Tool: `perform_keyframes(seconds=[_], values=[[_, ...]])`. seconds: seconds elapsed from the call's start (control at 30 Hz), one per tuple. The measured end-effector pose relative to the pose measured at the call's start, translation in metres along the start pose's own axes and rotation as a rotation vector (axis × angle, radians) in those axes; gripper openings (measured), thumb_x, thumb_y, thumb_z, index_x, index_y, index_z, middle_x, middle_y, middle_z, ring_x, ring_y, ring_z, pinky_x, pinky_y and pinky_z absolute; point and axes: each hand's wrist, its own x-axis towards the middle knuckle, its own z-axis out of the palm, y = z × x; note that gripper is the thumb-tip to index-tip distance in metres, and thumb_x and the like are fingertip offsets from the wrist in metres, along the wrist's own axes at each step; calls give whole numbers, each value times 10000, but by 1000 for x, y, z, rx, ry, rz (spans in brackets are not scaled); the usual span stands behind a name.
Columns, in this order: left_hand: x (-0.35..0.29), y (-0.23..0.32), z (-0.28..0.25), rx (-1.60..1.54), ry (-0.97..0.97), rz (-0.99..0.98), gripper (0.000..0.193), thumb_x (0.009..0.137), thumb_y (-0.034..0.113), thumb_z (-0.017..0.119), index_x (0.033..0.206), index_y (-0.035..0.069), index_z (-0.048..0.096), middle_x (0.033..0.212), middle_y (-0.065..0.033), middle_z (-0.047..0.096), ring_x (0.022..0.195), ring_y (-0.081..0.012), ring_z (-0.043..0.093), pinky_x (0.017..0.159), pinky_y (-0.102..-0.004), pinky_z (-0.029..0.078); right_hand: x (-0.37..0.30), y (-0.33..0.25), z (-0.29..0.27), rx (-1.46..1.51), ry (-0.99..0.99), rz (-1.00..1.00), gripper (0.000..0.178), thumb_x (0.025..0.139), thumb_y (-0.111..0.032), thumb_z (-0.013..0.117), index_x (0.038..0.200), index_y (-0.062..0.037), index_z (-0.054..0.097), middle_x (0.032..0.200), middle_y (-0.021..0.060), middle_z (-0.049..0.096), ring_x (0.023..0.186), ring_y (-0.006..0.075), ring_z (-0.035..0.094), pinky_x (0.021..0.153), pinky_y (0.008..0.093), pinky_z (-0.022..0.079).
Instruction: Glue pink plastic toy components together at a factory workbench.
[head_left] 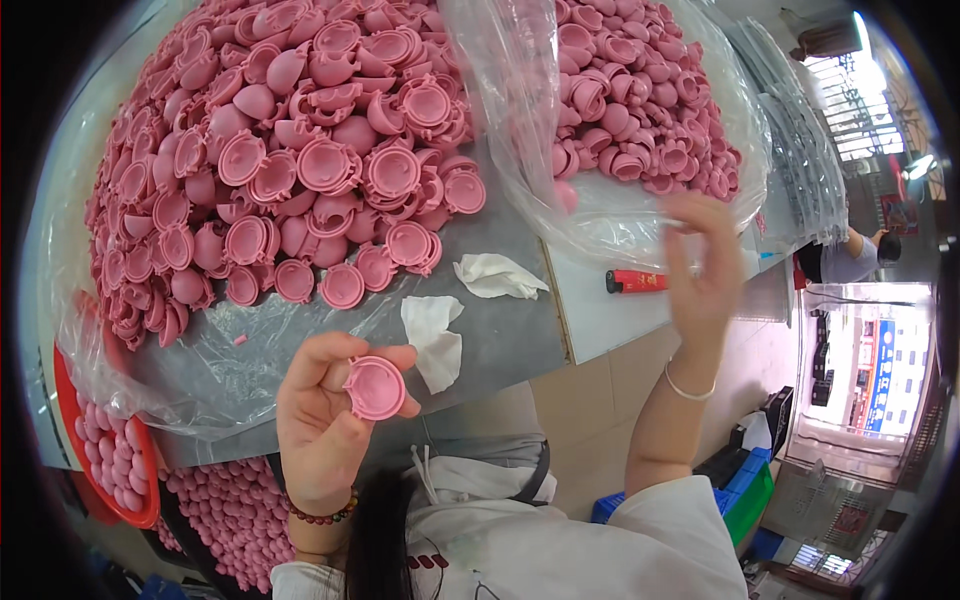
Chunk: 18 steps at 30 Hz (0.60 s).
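Note:
My left hand point(325, 420) pinches a pink plastic half-shell point(377, 388) between thumb and fingers, its round hollow side and rim in view. Raised at the right, my right hand point(705, 265) is a little blurred; its fingers curve apart from the thumb and nothing shows between them. It is over the table beside a red cylinder with a black end point(637, 281). A large heap of pink half-shells point(325, 165) spreads over the table beyond my left hand. Past a clear plastic sheet point(510, 110) is a second heap of pink shell pieces point(625, 125).
Two crumpled white tissues point(433, 343) point(498, 276) lie on the grey tabletop point(510, 335). At the left, a red basin point(143, 440) holds pink balls. Many pink pieces point(235, 515) fill a container below the table. Stacked clear plastic trays point(805, 150) stand far right; another person point(850, 258) is beyond.

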Motion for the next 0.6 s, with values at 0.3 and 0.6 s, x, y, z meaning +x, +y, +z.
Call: perform_keyframes(seconds=[0.3, 0.6], values=[[0, 1, -4, -30, -89, 32, 490, 773, 127, 572, 1157, -14, 301, 1103, -223, 469, 815, -217, 560, 724, -323, 486, 40, -13, 35, -94, -494, -86, 197, 692, -62, 558, 883, -17, 544, 819, 90, 545, 774, 219, 524, 685, 290, 409], [0, 1, 8, 157, 73, 45, 517, 716, 155, 643, 1107, -23, 356, 1049, -201, 515, 845, -187, 556, 729, -290, 467, 22, -52, 21, 130, -97, 97, 239, 628, -16, 615, 860, 0, 561, 829, 68, 587, 692, 159, 549, 609, 250, 416]])
